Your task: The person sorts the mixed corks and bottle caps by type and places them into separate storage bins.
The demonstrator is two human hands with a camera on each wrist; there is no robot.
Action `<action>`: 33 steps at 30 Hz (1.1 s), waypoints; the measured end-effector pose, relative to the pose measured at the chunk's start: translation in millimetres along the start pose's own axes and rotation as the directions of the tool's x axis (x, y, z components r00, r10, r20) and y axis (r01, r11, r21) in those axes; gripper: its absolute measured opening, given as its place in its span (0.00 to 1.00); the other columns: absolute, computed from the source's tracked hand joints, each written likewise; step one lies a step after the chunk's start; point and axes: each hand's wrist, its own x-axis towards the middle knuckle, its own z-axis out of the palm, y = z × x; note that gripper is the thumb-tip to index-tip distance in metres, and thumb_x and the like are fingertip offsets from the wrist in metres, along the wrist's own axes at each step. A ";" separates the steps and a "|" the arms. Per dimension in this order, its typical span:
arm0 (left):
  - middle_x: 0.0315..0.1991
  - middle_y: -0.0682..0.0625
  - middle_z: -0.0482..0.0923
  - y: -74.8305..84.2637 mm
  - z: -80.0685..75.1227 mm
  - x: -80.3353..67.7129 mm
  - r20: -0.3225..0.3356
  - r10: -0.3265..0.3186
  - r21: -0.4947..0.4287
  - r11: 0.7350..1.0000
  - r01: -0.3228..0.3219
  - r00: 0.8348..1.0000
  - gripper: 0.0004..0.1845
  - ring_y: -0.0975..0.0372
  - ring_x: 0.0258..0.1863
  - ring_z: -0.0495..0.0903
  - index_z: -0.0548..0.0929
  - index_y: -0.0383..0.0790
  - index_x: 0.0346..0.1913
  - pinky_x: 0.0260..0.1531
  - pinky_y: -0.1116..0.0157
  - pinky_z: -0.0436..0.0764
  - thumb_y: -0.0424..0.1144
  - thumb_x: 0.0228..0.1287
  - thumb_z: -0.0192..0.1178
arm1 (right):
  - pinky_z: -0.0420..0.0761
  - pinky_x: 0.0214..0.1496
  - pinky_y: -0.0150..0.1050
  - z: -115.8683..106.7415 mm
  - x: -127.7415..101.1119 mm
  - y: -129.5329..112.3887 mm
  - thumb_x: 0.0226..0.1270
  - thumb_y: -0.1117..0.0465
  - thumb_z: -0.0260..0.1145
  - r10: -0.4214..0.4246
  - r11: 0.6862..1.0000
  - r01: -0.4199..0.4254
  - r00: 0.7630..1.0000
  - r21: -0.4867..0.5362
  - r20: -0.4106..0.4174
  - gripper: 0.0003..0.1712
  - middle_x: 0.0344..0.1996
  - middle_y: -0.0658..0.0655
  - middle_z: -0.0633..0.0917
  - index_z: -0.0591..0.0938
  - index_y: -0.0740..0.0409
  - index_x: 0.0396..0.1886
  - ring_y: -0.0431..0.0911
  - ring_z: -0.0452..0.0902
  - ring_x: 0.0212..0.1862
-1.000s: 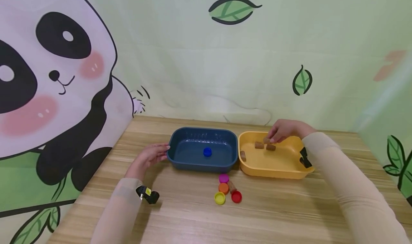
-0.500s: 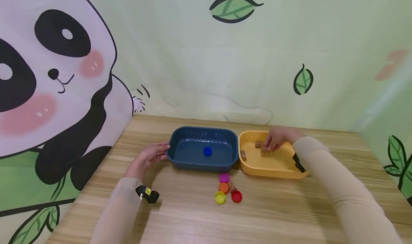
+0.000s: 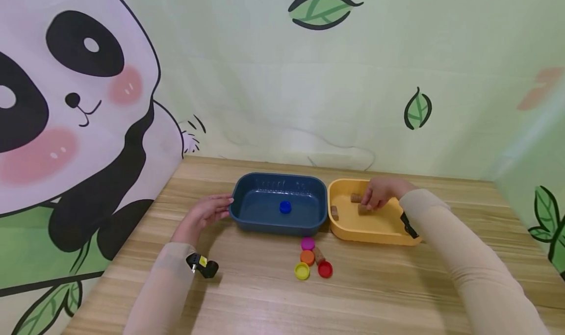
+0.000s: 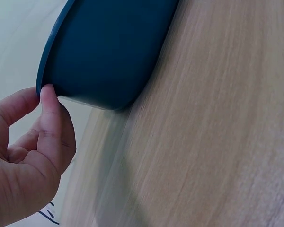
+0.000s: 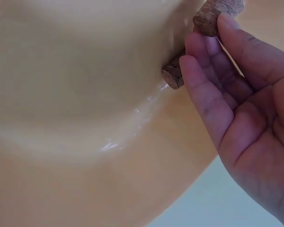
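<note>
A person sits at a wooden surface (image 3: 375,291) with two shallow bins side by side. The right hand (image 3: 380,193) reaches into the yellow bin (image 3: 375,229); its fingers (image 5: 206,90) lie nearly straight and together, resting against two corks (image 5: 174,75) on the bin floor rather than pinching them. A third cork (image 3: 334,213) lies apart near the bin's left wall. The left hand (image 3: 204,214) steadies the blue bin (image 3: 247,217), its thumb (image 4: 49,101) and curled fingers touching the rim at the left end. One blue cap (image 3: 285,207) lies inside that bin.

In front of the bins sit four caps, pink, orange, yellow and red (image 3: 325,270), with another cork (image 3: 318,255) among them.

The corks look light, stiff and slightly grippy, but round enough to roll on the glossy plastic. A pinch across the middle of the barrel, thumb opposite fingertips, would likely hold one securely.
</note>
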 end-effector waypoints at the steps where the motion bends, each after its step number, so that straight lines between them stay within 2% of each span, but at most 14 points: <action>1: 0.28 0.60 0.86 0.5 -0.1 0.0 0.002 -0.001 0.001 1.000 0.001 1.000 0.29 0.72 0.27 0.84 0.60 0.19 0.74 0.33 0.77 0.86 0.31 0.78 0.53 | 0.90 0.51 0.39 -0.2 -0.4 -0.7 0.68 0.71 0.67 0.000 1.000 0.000 1.000 -0.002 0.001 0.13 0.45 0.62 0.89 0.85 0.71 0.51 0.39 0.82 0.40; 6: 0.29 0.60 0.86 1.8 -1.3 -0.3 0.005 -0.008 0.010 1.000 0.008 1.000 0.29 0.72 0.27 0.85 0.60 0.20 0.75 0.34 0.77 0.86 0.32 0.78 0.53 | 0.89 0.52 0.39 -0.6 -1.7 -3.1 0.69 0.70 0.68 0.013 1.000 -0.013 1.000 -0.011 0.012 0.13 0.44 0.59 0.89 0.86 0.70 0.51 0.39 0.81 0.40; 14: 0.28 0.60 0.86 2.4 -0.8 0.5 -0.023 -0.019 0.025 1.000 0.019 1.000 0.28 0.72 0.26 0.84 0.61 0.21 0.74 0.33 0.78 0.86 0.31 0.78 0.52 | 0.86 0.46 0.32 -0.1 0.7 -3.7 0.68 0.69 0.68 0.027 0.999 -0.026 0.998 -0.033 0.049 0.13 0.38 0.52 0.88 0.86 0.69 0.50 0.37 0.78 0.37; 22: 0.28 0.60 0.86 1.1 -1.0 1.0 -0.017 -0.024 0.017 1.000 0.024 1.000 0.28 0.72 0.26 0.84 0.62 0.20 0.74 0.33 0.78 0.86 0.31 0.78 0.53 | 0.83 0.42 0.29 1.4 6.1 -0.6 0.69 0.69 0.68 0.044 0.999 -0.041 0.995 -0.035 0.086 0.12 0.37 0.52 0.85 0.85 0.69 0.50 0.36 0.75 0.36; 28: 0.28 0.60 0.85 2.2 -1.0 0.1 -0.011 -0.008 0.006 1.000 0.008 1.000 0.29 0.72 0.27 0.84 0.61 0.19 0.74 0.33 0.77 0.86 0.31 0.78 0.53 | 0.84 0.43 0.30 1.4 6.9 -2.4 0.68 0.69 0.68 0.052 0.998 -0.049 0.995 -0.040 0.083 0.12 0.38 0.51 0.86 0.86 0.68 0.49 0.37 0.76 0.37; 33: 0.28 0.60 0.85 1.8 -0.9 -0.5 -0.003 -0.008 0.006 1.000 0.008 1.000 0.28 0.72 0.27 0.84 0.61 0.19 0.73 0.33 0.77 0.86 0.31 0.78 0.53 | 0.85 0.48 0.32 1.7 5.2 -4.1 0.69 0.69 0.67 0.055 0.997 -0.049 0.994 -0.058 0.095 0.12 0.40 0.51 0.86 0.85 0.67 0.51 0.37 0.77 0.39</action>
